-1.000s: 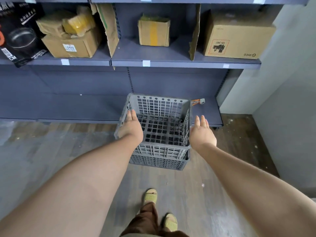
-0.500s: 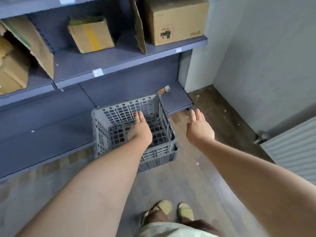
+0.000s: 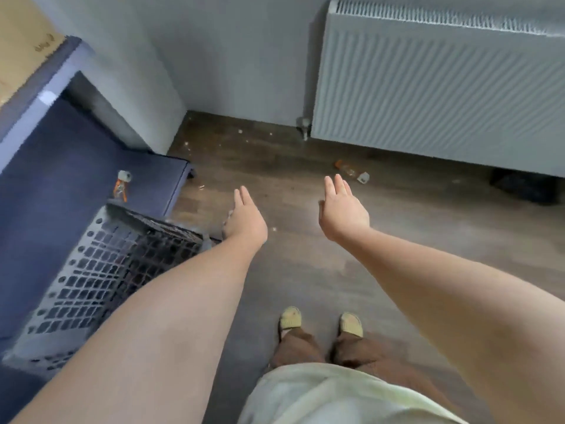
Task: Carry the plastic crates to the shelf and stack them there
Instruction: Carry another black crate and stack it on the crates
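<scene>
Head view. Your left hand (image 3: 246, 220) is held out over the wooden floor (image 3: 305, 270), fingers straight and together, holding nothing. Your right hand (image 3: 343, 210) is level with it and well apart from it, fingers likewise extended, also empty.

The grey plastic crate (image 3: 101, 270) lies at lower left, at the front of the blue bottom shelf (image 3: 61, 179). Your left forearm crosses its near right side, and the left hand is just beside its far right corner. The blur prevents a finding on contact.

A small orange-and-grey object (image 3: 121, 184) rests on the shelf beyond the crate. A white radiator (image 3: 443, 87) is fixed to the wall ahead. A small piece of litter (image 3: 351, 171) lies on the floor near it.
</scene>
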